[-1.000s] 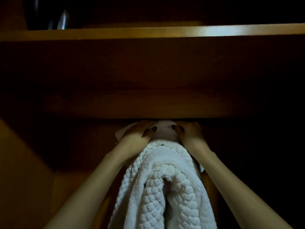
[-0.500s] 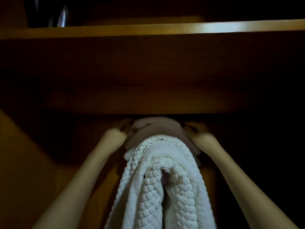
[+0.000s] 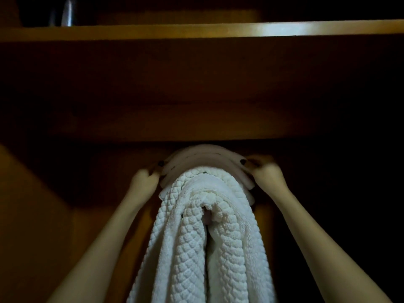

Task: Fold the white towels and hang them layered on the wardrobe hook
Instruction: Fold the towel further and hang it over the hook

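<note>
Up in the dim wardrobe, the waffle-weave white towel (image 3: 196,248) hangs draped over its support, long axis running straight down and both halves falling toward the bottom of the view. Arched over its top, right under the lower edge of the wooden panel (image 3: 196,95), sits the smooth white towel (image 3: 207,155), folded in flat layers and curving side to side. The left hand (image 3: 144,180) has its fingers curled round that towel's left end. It is blurred, so it looks like a pinch. The right hand (image 3: 267,173) pinches the right end, thumb on top. The hook itself is hidden. Above, the shelf (image 3: 218,30) catches some light.
</note>
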`<state>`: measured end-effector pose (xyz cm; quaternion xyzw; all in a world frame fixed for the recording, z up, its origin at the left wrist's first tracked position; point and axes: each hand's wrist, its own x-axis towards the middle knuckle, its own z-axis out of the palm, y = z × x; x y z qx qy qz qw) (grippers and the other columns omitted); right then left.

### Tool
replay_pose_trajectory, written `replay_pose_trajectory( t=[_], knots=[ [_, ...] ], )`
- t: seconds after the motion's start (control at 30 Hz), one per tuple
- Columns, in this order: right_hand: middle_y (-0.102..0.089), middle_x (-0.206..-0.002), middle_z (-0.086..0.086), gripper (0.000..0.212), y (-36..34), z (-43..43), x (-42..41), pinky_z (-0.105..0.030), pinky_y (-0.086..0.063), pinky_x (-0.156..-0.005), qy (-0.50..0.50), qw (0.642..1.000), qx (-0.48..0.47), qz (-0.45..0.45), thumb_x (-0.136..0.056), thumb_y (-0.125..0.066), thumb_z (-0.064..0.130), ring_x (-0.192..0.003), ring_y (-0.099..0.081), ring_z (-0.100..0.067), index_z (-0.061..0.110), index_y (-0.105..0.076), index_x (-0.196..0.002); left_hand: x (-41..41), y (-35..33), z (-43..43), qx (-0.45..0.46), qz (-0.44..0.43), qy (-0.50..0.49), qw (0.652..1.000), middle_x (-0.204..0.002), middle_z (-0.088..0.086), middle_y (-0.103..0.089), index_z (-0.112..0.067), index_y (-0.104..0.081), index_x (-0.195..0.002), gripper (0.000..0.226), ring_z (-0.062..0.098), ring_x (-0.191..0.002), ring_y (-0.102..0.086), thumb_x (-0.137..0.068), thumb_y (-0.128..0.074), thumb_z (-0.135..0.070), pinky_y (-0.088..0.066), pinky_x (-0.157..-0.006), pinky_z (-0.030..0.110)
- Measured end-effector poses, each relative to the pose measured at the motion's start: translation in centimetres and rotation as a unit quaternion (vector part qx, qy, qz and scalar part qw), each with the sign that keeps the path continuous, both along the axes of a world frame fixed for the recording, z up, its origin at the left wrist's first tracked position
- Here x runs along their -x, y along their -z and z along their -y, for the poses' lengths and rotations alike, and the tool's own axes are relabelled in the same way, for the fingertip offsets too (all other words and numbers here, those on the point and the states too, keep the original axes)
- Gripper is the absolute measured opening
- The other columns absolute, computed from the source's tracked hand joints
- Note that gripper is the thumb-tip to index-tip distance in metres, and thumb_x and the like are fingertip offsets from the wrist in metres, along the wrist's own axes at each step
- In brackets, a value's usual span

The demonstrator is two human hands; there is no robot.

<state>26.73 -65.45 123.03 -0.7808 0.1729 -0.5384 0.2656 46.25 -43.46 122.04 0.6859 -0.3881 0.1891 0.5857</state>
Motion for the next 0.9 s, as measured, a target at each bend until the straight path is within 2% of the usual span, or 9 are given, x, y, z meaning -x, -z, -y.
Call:
replay_pose_trajectory(
  t=[0.1, 0.2, 0.27, 0.37, 0.47, 0.53, 0.63, 0.73, 0.9],
  knots=[
    [-0.069, -0.111, -0.007, 0.031, 0.1, -0.4, 0.0, -0.023, -0.044, -0.066, 0.013, 0.998, -0.005, -0.058, -0.098, -0.058, 0.030, -0.080, -0.058, -0.012, 0.018, -0.064, -0.126, -0.5, 0.2, -0.5, -0.027, -0.020, -0.009, 0.999, -0.104, 0.018, -0.068, -0.003, -0.068, -0.115, 0.029, 0.030, -0.099, -0.062, -0.101, -0.047, -0.017, -0.037, -0.077, 0.028],
    [-0.064, -0.102, 0.009, 0.038, -0.1, -1.5, 0.4, -0.010, -0.041, -0.052, -0.016, 0.997, 0.040, -0.067, -0.100, -0.052, 0.033, -0.059, -0.055, 0.005, 0.036, -0.052, -0.138, -0.6, -0.8, -1.1, -0.011, -0.018, 0.003, 1.000, -0.083, 0.009, -0.063, -0.011, -0.069, -0.090, 0.023, 0.022, -0.082, -0.057, -0.099, -0.048, -0.014, -0.040, -0.066, 0.029],
    [-0.062, -0.101, 0.017, 0.038, -1.0, -2.5, 0.3, -0.009, -0.042, -0.047, -0.036, 0.991, 0.098, -0.085, -0.102, -0.048, 0.033, -0.057, -0.057, 0.004, 0.041, -0.050, -0.139, 0.2, -1.7, -0.7, -0.024, 0.016, 0.048, 0.998, -0.100, 0.002, -0.064, -0.015, -0.069, -0.104, 0.020, 0.017, -0.091, -0.058, -0.100, -0.049, -0.016, -0.045, -0.075, 0.025],
    [-0.061, -0.102, 0.013, 0.036, -2.5, -3.6, -1.2, -0.012, -0.039, -0.044, -0.044, 0.979, 0.163, -0.111, -0.104, -0.045, 0.029, -0.050, -0.056, 0.002, 0.037, -0.052, -0.139, 1.6, -2.9, 0.7, -0.068, 0.098, 0.100, 0.988, -0.112, -0.015, -0.058, -0.032, -0.060, -0.120, 0.024, -0.007, -0.091, -0.055, -0.102, -0.050, -0.021, -0.037, -0.077, -0.001],
    [-0.058, -0.081, 0.015, 0.036, -3.4, -3.6, -2.4, -0.010, -0.039, -0.045, -0.015, 0.975, 0.189, -0.120, -0.105, -0.043, 0.022, -0.044, -0.053, 0.005, 0.028, -0.055, -0.138, 1.2, -3.6, 2.2, -0.105, 0.104, 0.111, 0.983, -0.137, 0.002, -0.056, -0.017, -0.060, -0.130, 0.032, 0.016, -0.124, -0.054, -0.103, -0.046, -0.024, -0.037, -0.109, 0.027],
    [-0.069, -0.092, 0.000, 0.036, -3.5, -3.2, -2.9, -0.029, -0.051, -0.060, -0.006, 0.969, 0.205, -0.135, -0.105, -0.043, 0.023, -0.056, -0.061, -0.013, 0.030, -0.054, -0.139, 0.5, -3.7, 2.7, -0.106, 0.101, 0.109, 0.983, -0.139, 0.007, -0.056, -0.013, -0.059, -0.133, 0.035, 0.023, -0.129, -0.051, -0.104, -0.044, -0.025, -0.037, -0.111, 0.039],
    [-0.070, -0.111, -0.013, 0.037, -3.3, -2.3, -3.6, -0.048, -0.056, -0.079, -0.017, 0.973, 0.181, -0.143, -0.105, -0.041, 0.027, -0.082, -0.066, -0.038, 0.035, -0.051, -0.140, -0.2, -3.8, 3.5, -0.096, 0.062, 0.092, 0.989, -0.116, -0.001, -0.065, -0.024, -0.066, -0.116, 0.026, 0.018, -0.110, -0.059, -0.104, -0.043, -0.030, -0.045, -0.088, 0.022],
    [-0.066, -0.124, -0.006, 0.036, -2.7, -1.8, -3.8, -0.041, -0.054, -0.088, -0.053, 0.980, 0.149, -0.117, -0.105, -0.041, 0.033, -0.100, -0.065, -0.030, 0.036, -0.053, -0.139, -0.2, -3.6, 3.7, -0.079, 0.058, 0.087, 0.991, -0.103, -0.018, -0.057, -0.040, -0.063, -0.103, 0.023, 0.002, -0.093, -0.052, -0.104, -0.041, -0.033, -0.032, -0.062, -0.005],
    [-0.057, -0.138, 0.004, 0.036, -2.6, -1.4, -3.6, -0.029, -0.044, -0.099, -0.089, 0.982, 0.120, -0.116, -0.104, -0.040, 0.037, -0.123, -0.055, -0.020, 0.032, -0.054, -0.137, -0.1, -2.1, 3.3, -0.081, 0.067, 0.103, 0.989, -0.114, -0.030, -0.041, -0.059, -0.043, -0.115, 0.026, -0.009, -0.104, -0.039, -0.104, -0.040, -0.036, -0.025, -0.064, -0.012]
  ],
)
